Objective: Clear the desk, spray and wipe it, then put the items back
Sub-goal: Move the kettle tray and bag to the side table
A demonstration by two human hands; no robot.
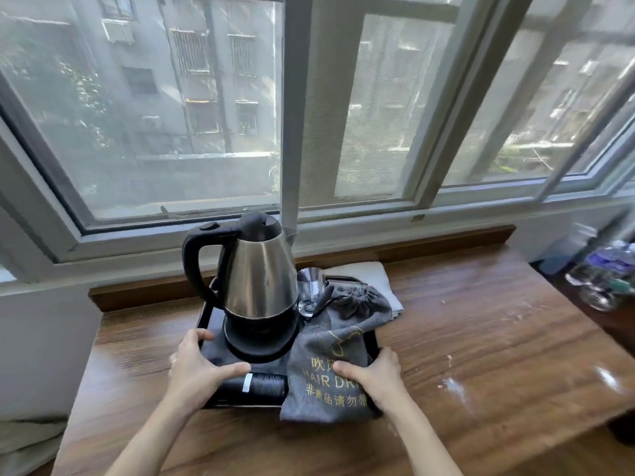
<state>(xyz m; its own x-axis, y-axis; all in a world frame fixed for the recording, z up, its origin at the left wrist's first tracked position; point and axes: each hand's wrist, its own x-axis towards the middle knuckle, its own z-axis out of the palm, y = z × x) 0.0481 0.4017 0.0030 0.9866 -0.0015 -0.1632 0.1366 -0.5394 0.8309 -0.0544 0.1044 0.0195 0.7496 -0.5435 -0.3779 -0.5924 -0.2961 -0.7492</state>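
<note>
A black tray (205, 317) sits on the wooden desk (481, 338) under the window. On it stand a steel kettle (261, 276) on its black base, a clear glass (311, 290), a black cylinder (261, 388) lying flat, and a grey hair-dryer bag (330, 345) with yellow lettering. My left hand (196, 362) grips the tray's left rim, thumb over the inside. My right hand (374, 376) grips the right rim, its thumb pressing on the bag.
A folded white cloth (367, 269) lies behind the tray against the desk's raised back edge. White smears mark the desk at the right (453, 386). A cluttered lower surface with plastic-wrapped items (608, 273) stands at the far right. The window frame rises just behind the desk.
</note>
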